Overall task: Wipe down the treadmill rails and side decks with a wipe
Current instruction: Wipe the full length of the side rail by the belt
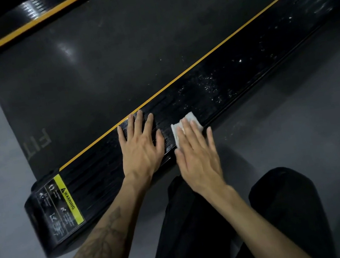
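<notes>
Black side deck [214,90], wipe [192,118] under right hand [198,157] fingers [186,126] — flat

Dim overall; we read blacks as near featureless. Soft glare patch on the belt [67,49], streaked highlights on the far rail [32,8]. Near deck [223,80] shows bright specks, and a smeared sheen toward its upper right end. Right hand [198,157] slightly motion-blurred; left hand [140,147] sharper. We see a soft shadow on the floor [295,109] beside the deck. Straight edges bow toward the corners; corners fall dark.
</notes>
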### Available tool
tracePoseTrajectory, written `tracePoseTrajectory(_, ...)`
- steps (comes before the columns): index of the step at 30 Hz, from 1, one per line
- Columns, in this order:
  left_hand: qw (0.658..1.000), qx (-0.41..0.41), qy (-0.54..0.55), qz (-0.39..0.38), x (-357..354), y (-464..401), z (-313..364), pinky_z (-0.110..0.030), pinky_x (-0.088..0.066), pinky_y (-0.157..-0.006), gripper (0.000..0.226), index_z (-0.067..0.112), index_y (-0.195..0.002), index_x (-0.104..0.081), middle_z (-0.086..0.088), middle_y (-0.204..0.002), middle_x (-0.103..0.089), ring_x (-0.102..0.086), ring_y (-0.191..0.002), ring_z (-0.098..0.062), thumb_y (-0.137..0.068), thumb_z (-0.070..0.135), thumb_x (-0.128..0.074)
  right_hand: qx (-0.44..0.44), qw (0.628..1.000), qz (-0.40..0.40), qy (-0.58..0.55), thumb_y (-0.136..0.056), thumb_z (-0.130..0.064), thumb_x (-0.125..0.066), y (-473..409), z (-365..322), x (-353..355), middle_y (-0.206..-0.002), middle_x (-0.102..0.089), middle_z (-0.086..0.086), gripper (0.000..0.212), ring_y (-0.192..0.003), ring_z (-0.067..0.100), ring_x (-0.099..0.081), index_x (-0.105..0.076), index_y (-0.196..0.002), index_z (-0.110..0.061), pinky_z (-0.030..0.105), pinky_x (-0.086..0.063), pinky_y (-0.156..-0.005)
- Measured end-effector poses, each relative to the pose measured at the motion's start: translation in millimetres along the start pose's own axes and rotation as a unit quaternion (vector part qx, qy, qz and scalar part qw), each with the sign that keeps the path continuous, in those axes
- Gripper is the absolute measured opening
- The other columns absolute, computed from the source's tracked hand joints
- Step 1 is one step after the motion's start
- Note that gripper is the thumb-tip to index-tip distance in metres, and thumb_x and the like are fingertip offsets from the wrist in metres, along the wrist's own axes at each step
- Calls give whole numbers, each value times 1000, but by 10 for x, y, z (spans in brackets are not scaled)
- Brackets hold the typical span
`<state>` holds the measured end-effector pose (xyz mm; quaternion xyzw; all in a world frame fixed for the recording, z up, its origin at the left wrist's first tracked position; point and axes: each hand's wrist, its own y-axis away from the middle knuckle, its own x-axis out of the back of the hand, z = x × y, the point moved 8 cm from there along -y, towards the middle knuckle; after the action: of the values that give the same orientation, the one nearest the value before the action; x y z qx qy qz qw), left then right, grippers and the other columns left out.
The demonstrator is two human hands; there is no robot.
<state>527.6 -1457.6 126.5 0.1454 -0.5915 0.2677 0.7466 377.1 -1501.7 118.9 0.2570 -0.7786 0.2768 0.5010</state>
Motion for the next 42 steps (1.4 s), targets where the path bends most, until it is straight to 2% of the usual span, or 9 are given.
tracePoseTrajectory(5,1000,-3,4,6,-16,-14,-1,-55,-9,-128,60,21,-156,-41,-6,-168,-28,-11,-159,-22,-104,48,-30,86,995,-36,23,-107,-38,-27,-146,-85,-82,-171,-22,2,59,-159,17,-13,-32,-161,-14,60,-14,-126)
tracePoseTrajectory(12,1000,9,-1,26,13,-41,50,-55,-13,-127,60,20,-154,-46,-7,-166,-33,-17,-158,-25,-101,46,-30,12,1000,-14,19,-106,-39,-28,-47,166,32,-172,-14,5,64,-160,18,-4,-21,-164,-14,54,-5,-128)
tracePoseTrajectory(17,999,21,-2,25,-2,-75,95,-56,-13,-127,62,18,-154,-45,-9,-166,-33,-18,-157,-27,-101,46,-29,86,995,-40,8,-107,-38,-28,-220,94,-40,-171,-22,2,59,-158,16,-14,-32,-161,-16,60,-14,-126)
tracePoseTrajectory(23,999,22,2,25,7,-87,102,-55,-12,-127,60,19,-154,-45,-8,-165,-34,-18,-157,-26,-101,44,-33,8,1000,-7,-7,-107,-37,-27,-138,303,93,-172,-16,3,60,-159,18,-6,-23,-163,-17,54,-5,-128)
tracePoseTrajectory(29,1000,19,8,19,9,-104,120,-54,-12,-127,62,17,-154,-44,-9,-166,-32,-16,-158,-25,-101,45,-32,86,995,-49,11,-108,-37,-22,-365,262,40,-171,-20,-1,58,-159,16,-10,-29,-162,-19,57,-5,-128)
tracePoseTrajectory(32,999,20,17,22,24,-104,123,-53,-11,-128,60,17,-154,-45,-8,-166,-32,-16,-158,-25,-101,44,-34,55,998,-35,2,-108,-38,-20,-375,455,113,-172,-16,-3,58,-159,13,-5,-27,-163,-19,54,3,-128)
tracePoseTrajectory(35,999,20,16,26,21,-107,129,-54,-13,-127,59,17,-153,-46,-8,-165,-34,-18,-157,-25,-101,43,-36,27,999,-13,-18,-108,-37,-23,-257,465,129,-171,-18,0,58,-159,18,-8,-26,-162,-17,53,0,-128)
tracePoseTrajectory(38,999,22,13,31,24,-109,121,-54,-15,-127,59,17,-153,-48,-8,-164,-36,-20,-157,-25,-101,44,-36,84,996,-37,-15,-108,-37,-26,-319,350,59,-171,-20,0,56,-159,18,-9,-21,-161,-19,53,-2,-128)
tracePoseTrajectory(42,999,19,18,38,36,-111,116,-54,-16,-126,59,17,-152,-49,-8,-164,-37,-22,-156,-25,-101,44,-36,119,989,-78,34,-107,-41,-17,-550,432,48,-172,-16,-4,57,-159,13,-6,-16,-162,-25,51,6,-128)
